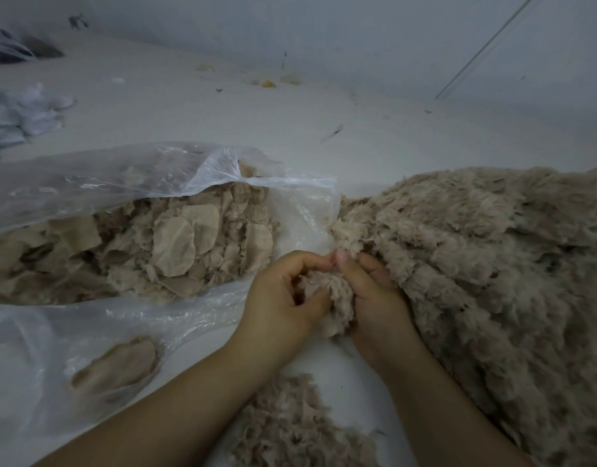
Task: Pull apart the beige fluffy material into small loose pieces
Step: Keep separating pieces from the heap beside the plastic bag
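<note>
Fluffy clump (327,291) between both hands (324,298)

I can read no writing anywhere in front of me: no label, brand, number or sign shows on the clear plastic bag (128,176), on the beige fluffy material (492,264), or on the woven backing patches (174,246) inside the bag
</note>
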